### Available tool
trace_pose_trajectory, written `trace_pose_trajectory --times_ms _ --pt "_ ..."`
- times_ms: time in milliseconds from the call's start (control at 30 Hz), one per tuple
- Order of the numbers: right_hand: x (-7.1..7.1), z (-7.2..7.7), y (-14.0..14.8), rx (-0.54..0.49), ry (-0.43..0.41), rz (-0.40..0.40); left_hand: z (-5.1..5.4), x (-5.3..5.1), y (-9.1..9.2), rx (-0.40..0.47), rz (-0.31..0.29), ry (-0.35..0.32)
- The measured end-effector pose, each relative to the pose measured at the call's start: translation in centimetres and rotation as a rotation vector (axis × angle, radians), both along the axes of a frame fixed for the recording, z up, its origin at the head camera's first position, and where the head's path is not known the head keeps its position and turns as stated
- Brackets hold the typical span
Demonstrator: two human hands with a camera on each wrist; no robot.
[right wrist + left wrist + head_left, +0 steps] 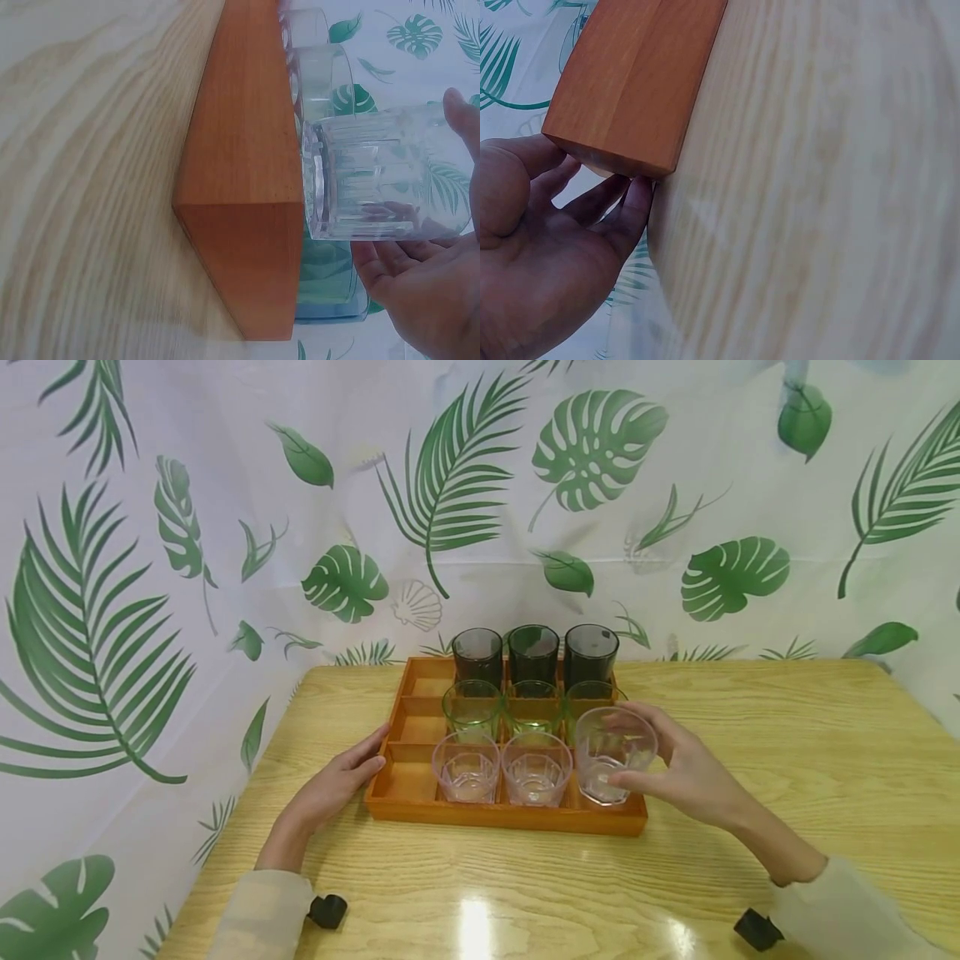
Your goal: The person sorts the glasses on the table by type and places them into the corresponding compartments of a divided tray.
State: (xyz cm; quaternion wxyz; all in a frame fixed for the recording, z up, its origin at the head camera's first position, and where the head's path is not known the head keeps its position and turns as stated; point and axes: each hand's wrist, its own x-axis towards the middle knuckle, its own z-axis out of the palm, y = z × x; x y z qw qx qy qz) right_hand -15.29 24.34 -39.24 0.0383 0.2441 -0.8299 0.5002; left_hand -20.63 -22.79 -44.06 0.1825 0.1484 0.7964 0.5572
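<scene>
A brown wooden tray (450,814) with compartments lies on the table. My left hand (333,789) touches its left side; in the left wrist view the fingertips of that hand (562,232) rest against the tray's end (630,90). My right hand (693,777) holds a clear drinking glass (615,747) between thumb and fingers over the front right compartment. In the right wrist view the base of this glass (390,176) is around rim level. Two clear pinkish glasses (467,768) (536,768) stand in the front row to its left.
Behind them in the tray stand green-tinted glasses (471,710), the right one partly hidden by the held glass. Dark glasses (534,656) fill the back row's right part. A leaf-patterned sheet (480,577) hangs behind the wooden table (810,735).
</scene>
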Motion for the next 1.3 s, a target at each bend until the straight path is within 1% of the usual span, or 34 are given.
trace_pose_trajectory --times_ms 133,267,533,667,833,967,1033,1100,1233,1300 --pt "0.1 0.0 -0.4 -0.005 -0.001 -0.007 0.0 0.1 0.0 0.000 0.001 -0.003" --pt "0.3 -0.2 -0.4 -0.032 -0.004 -0.010 0.0 0.1 0.0 0.002 -0.001 -0.005" --pt "0.8 -1.0 -0.5 -0.066 -0.030 -0.038 0.1 0.0 0.0 -0.006 0.008 -0.003" --pt "0.9 -1.5 -0.7 -0.071 -0.037 -0.052 0.0 0.0 0.0 0.005 0.002 -0.006" --pt "1.2 -1.8 -0.7 -0.050 -0.056 -0.084 0.1 0.1 0.0 0.004 0.004 -0.011" --pt "1.5 -1.8 -0.8 -0.021 -0.064 -0.106 0.2 0.2 0.0 -0.007 0.009 -0.008" --pt "1.6 -1.8 -0.8 0.013 -0.071 -0.131 0.2 0.2 0.1 -0.009 0.011 -0.007" --pt "1.7 -1.8 -0.9 0.062 -0.082 -0.166 0.2 0.2 0.1 -0.007 0.012 -0.008" --pt "1.7 -2.1 -1.3 0.199 -0.102 -0.239 0.2 0.2 0.0 0.000 0.011 -0.010" --pt "1.8 -2.3 -1.5 0.241 -0.112 -0.264 0.1 0.2 0.0 0.001 0.009 -0.009"
